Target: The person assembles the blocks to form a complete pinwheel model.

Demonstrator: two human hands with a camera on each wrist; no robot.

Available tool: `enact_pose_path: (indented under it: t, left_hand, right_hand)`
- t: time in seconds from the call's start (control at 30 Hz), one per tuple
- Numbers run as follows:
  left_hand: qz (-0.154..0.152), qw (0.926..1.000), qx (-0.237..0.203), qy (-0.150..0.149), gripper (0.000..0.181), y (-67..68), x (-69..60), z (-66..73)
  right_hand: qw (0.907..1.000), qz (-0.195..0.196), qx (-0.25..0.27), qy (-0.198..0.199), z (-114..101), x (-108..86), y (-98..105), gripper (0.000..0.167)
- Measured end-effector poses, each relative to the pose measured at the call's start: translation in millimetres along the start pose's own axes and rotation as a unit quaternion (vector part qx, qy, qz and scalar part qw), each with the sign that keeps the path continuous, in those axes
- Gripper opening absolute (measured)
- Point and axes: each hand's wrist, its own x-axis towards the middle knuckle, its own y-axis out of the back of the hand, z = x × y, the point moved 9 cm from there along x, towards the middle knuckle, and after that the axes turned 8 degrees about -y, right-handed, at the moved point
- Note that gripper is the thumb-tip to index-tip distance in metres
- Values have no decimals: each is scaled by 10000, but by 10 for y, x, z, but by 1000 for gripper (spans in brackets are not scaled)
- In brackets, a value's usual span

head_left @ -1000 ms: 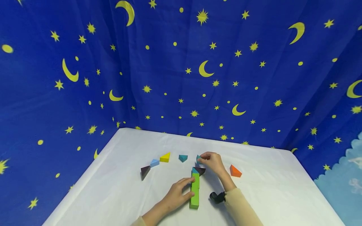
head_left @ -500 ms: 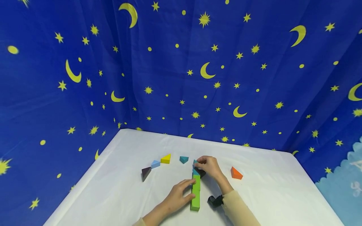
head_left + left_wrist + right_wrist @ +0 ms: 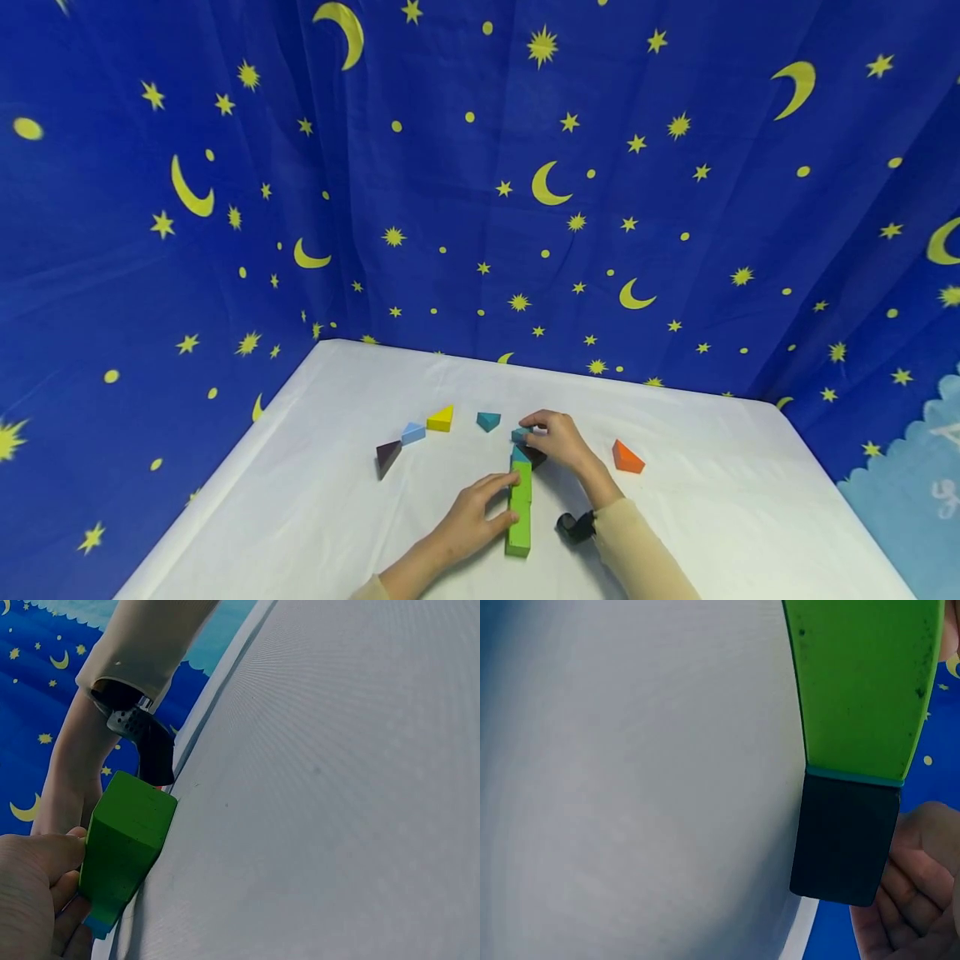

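Green blocks [image 3: 519,521] form a line on the white table, and the left hand [image 3: 467,518] rests its fingers and thumb along their left side. At their far end lie a small blue triangle [image 3: 519,454] and a dark triangular block [image 3: 534,456]. Beyond these, the right hand [image 3: 561,439] pinches a teal triangular block [image 3: 519,434]. In the left wrist view the left hand [image 3: 34,889] touches the green block [image 3: 127,832]. The right wrist view has the dark block [image 3: 846,836] against the green one [image 3: 862,690], with the right hand [image 3: 922,889] beside it; the teal block is hidden there.
Left of the line lie a dark triangle [image 3: 387,458], a light blue one [image 3: 412,433] and a yellow one [image 3: 440,419]. A second teal triangle [image 3: 488,421] stands beyond, and an orange block [image 3: 627,457] is to the right. A starry blue curtain [image 3: 450,200] surrounds the table [image 3: 300,500].
The right hand has moved slightly left and nearer the line with the teal block, which has turned to lie differently. The left hand stays against the green blocks.
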Motion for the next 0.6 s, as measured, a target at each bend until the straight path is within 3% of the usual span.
enact_pose_path:
  t: [0.2,0.6]
  left_hand:
    - [26,10000,33,-70,51,5,0,8]
    - [50,10000,6,-36,50,-6,-10,-14]
  right_hand:
    - [9993,-364,-5,98,24,2,-47,20]
    - [9988,-278,147,379,11,-28,-29,22]
